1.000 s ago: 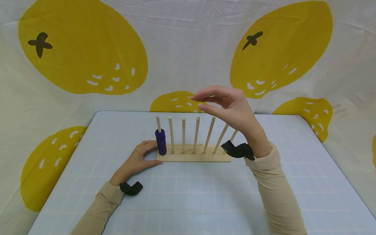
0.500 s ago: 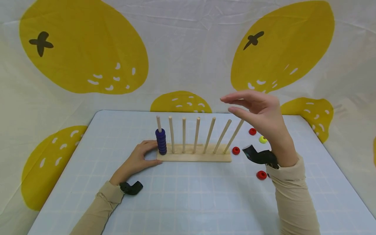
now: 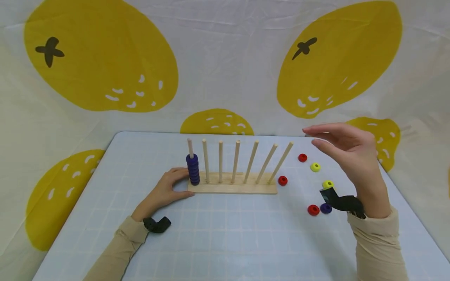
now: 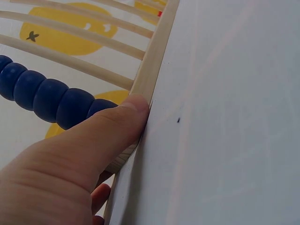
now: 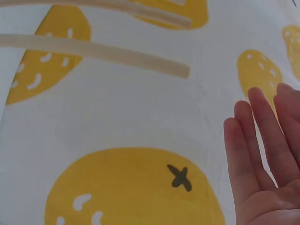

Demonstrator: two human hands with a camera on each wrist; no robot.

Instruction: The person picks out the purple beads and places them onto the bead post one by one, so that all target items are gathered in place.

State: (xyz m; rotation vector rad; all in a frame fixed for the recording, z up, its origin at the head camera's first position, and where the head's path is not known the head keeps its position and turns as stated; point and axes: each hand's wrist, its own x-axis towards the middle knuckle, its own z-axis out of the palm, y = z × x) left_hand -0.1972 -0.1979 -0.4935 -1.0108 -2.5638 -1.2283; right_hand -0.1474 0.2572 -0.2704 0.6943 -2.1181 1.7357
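Observation:
A wooden peg stand (image 3: pixel 233 189) with a row of upright pegs sits on the table. Dark blue beads (image 3: pixel 193 170) are stacked on its leftmost peg, whose tip shows above them; the other pegs are bare. My left hand (image 3: pixel 164 192) grips the left end of the base, thumb (image 4: pixel 108 124) on the front edge and fingers behind, partly hidden. Raised over the right side of the table, my right hand (image 3: pixel 355 156) holds nothing, its fingers extended and thumb apart. Below and left of it lie loose beads, among them a yellow bead (image 3: pixel 315 167) and a blue bead (image 3: pixel 325 208).
Red beads lie to the right of the stand: one near its end (image 3: pixel 283 180), another red bead (image 3: pixel 302 157) farther back, and a red bead (image 3: pixel 313 210) beside the blue one. A second yellow bead (image 3: pixel 327 184) is partly covered by the right wrist camera (image 3: pixel 342 201). A lemon-print cloth (image 3: pixel 225 70) hangs behind.
My right hand has moved right and somewhat lower, away from above the pegs, uncovering the right-hand pegs and the loose beads. The left hand and stand keep their places.

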